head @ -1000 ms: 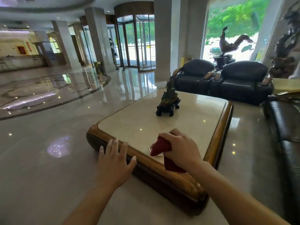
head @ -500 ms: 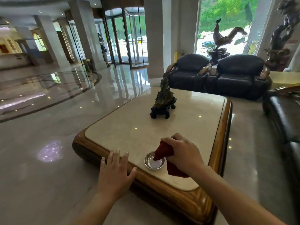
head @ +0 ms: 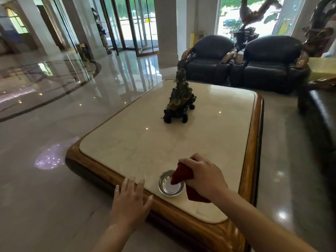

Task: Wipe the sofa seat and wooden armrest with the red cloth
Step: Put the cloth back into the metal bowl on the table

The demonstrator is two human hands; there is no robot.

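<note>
My right hand grips a bunched red cloth, one corner dipping into a small metal bowl on the low marble-topped table. More cloth hangs below my palm. My left hand lies flat with fingers spread on the table's wooden front rim, just left of the bowl. A dark leather sofa with a wooden armrest stands at the right edge, partly cut off.
A dark carved ornament stands mid-table. Two black armchairs sit behind the table before a window. Polished stone floor spreads to the left toward columns and a revolving glass door.
My view has tilted down and nearer the table. The metal bowl, hidden behind the cloth before, now shows with the cloth corner in it. Both hands stay near the front rim.
</note>
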